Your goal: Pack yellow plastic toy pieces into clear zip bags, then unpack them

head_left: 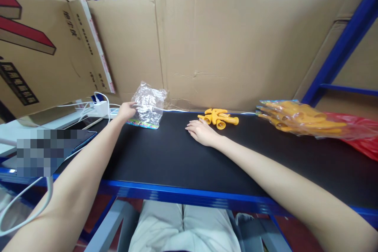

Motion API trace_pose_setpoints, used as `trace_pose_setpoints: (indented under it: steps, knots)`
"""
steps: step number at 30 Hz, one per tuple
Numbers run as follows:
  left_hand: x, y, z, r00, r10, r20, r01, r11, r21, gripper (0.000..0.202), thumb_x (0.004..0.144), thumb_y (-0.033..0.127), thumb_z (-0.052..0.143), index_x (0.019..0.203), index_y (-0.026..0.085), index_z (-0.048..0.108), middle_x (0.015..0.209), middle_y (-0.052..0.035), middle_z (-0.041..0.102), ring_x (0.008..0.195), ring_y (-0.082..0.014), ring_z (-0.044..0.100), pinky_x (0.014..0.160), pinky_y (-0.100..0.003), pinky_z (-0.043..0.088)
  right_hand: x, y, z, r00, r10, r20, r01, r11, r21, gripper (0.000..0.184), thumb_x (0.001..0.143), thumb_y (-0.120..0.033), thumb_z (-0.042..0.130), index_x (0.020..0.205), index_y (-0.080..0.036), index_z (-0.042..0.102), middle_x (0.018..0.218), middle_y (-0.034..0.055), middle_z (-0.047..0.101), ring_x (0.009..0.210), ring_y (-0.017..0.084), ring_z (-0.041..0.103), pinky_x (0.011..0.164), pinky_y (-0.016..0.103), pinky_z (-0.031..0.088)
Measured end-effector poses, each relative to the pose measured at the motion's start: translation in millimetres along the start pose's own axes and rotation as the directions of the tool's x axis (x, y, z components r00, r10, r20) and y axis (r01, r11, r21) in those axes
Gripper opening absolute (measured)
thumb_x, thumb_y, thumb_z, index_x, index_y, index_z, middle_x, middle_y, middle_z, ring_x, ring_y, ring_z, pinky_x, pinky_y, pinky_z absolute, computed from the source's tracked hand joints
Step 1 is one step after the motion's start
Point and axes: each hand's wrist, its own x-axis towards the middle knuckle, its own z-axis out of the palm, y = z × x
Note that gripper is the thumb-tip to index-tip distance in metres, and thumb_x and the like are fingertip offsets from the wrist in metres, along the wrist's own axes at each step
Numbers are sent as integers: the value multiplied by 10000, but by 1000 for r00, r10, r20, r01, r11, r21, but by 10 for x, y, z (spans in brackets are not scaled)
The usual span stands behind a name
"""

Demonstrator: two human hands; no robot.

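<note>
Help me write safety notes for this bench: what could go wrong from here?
The yellow trumpet-shaped pieces lie loose beside the right hand, so a nudge might scatter them. The clear plastic bag at the left hand looks thin and crumpled; it could tear. A white cable loops by the left forearm and may snag.

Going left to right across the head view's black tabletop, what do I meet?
Left hand, crumpled clear plastic bag, pile of yellow plastic horn-shaped pieces, clear plastic bag holding yellow pieces, glossy red plastic. The right hand overlaps the pile, so it's omitted.
</note>
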Motion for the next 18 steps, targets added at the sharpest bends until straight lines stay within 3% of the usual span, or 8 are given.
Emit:
trace_pose_setpoints:
  steps: [2, 4, 7, 10, 12, 14, 16, 18]
  knots:
    - [16, -93, 62, 995, 21, 96, -46, 964, 262, 506, 721, 238, 580, 1207, 100, 578, 1299, -154, 517, 1207, -308, 466, 986, -363, 384, 2, -1, 0, 1000, -1, -2, 1, 1000, 4, 294, 898, -211, 424, 1072, -149, 652, 1148, 123, 619, 1155, 234, 491, 1004, 500, 296]
    - [-1, -138, 107, 988, -4, 152, -67, 886, 459, 573, 718, 417, 592, 1208, 120, 577, 1413, -168, 370, 1294, -374, 325, 1021, -468, 322, 2, -2, 0, 1000, 0, 0, 0, 1000, 6, 294, 897, -212, 424, 1076, -150, 650, 1143, 122, 621, 1156, 234, 489, 1003, 498, 295]
    - [-71, -109, 160, 990, -2, 141, -86, 781, 618, 622, 723, 482, 560, 1255, 163, 527, 1454, -173, 273, 1322, -407, 232, 995, -567, 293, 2, -4, -2, 1000, 2, -1, -2, 1000, 4, 294, 898, -208, 422, 1074, -149, 650, 1137, 117, 624, 1155, 231, 487, 1004, 489, 294]
    - [-136, 36, 228, 986, 122, 116, -168, 737, 654, 520, 743, 310, 535, 1237, 151, 537, 1352, -186, 408, 1263, -355, 357, 996, -469, 334, 1, -5, -4, 1000, 0, -1, 0, 1000, 2, 293, 898, -208, 421, 1069, -147, 652, 1132, 118, 626, 1150, 228, 488, 999, 480, 297]
    - [-152, 176, 299, 970, 159, 185, -240, 747, 620, 488, 744, 255, 511, 1209, 118, 557, 1265, -192, 491, 1177, -314, 469, 975, -376, 370, 2, -3, -2, 1000, -4, 0, 4, 1000, 1, 295, 900, -210, 419, 1071, -147, 651, 1129, 120, 627, 1148, 228, 488, 996, 476, 299]
    - [-152, 318, 395, 955, 102, 278, -246, 794, 556, 494, 794, 306, 447, 1227, 87, 536, 1283, -207, 487, 1134, -307, 517, 952, -362, 391, 2, -2, -1, 1000, -7, -1, 7, 1000, 0, 298, 901, -212, 416, 1075, -144, 649, 1129, 122, 627, 1146, 229, 488, 996, 476, 297]
    - [-146, 426, 500, 906, 1, 423, -232, 838, 494, 599, 839, 421, 373, 1296, 45, 460, 1311, -235, 469, 1194, -337, 470, 965, -403, 374, 1, -2, -1, 1000, -6, -1, 6, 1000, 1, 299, 901, -212, 416, 1075, -141, 648, 1126, 124, 627, 1143, 230, 490, 996, 476, 296]
    - [-137, 472, 594, 877, -59, 478, -201, 857, 475, 712, 806, 527, 412, 1350, 67, 403, 1368, -235, 408, 1230, -366, 428, 969, -437, 363, -2, -5, -2, 1000, -5, -4, 5, 1000, 1, 298, 901, -212, 416, 1072, -140, 650, 1120, 123, 630, 1143, 230, 490, 999, 477, 291]
